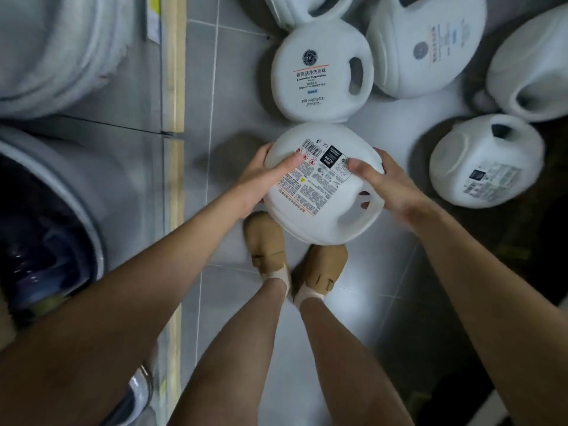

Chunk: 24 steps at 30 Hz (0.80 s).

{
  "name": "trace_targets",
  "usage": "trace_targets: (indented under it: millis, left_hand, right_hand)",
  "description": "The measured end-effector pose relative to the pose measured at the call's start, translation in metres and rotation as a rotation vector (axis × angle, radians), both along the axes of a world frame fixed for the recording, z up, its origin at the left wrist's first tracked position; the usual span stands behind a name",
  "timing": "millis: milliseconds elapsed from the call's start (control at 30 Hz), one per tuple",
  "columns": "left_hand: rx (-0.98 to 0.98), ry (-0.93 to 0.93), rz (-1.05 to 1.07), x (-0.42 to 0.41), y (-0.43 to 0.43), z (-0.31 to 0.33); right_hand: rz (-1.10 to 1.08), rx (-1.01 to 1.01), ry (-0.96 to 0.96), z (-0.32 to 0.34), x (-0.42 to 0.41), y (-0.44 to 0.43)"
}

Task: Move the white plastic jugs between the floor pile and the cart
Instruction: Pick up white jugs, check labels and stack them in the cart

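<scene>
I hold a white plastic jug [319,210] above my feet, its printed back label facing up and its handle toward me on the right. My left hand [264,176] grips the jug's left side, thumb lying on the label. My right hand [387,182] grips its right side near the handle, thumb on top. Several more white jugs lie in a pile on the floor beyond it: one with its front label up [319,72], one at the right [485,161], others at the top [427,44] and far right [531,72].
Grey tiled floor [233,87] lies under the pile. At the left stand front-loading washing machines, one with a round door opening [46,235], edged by a wooden strip [175,72]. My two feet in tan shoes [267,241] stand just below the jug. A dark area lies at the right.
</scene>
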<state>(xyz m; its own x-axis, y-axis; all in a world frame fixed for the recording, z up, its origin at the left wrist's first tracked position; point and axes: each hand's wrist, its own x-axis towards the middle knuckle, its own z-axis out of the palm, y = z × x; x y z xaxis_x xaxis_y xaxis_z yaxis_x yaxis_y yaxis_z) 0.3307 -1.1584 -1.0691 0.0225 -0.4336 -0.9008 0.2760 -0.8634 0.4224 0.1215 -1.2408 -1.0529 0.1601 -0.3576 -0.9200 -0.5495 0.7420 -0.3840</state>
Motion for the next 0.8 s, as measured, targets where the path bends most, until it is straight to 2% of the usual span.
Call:
trace_targets:
  millis: [433,633,800]
  left_hand:
    - [-0.142,-0.097,-0.003,0.06,-0.041,0.299]
    - [-0.233,-0.17,-0.055,0.061,-0.034,0.424]
    - [-0.293,-0.235,-0.02,0.047,-0.009,0.493]
  right_hand:
    - [0.061,-0.2,-0.137,0.302,0.05,-0.047]
    - [0.12,-0.296,-0.233,0.41,0.05,-0.039]
    - [0.218,-0.389,-0.311,0.478,0.042,-0.022]
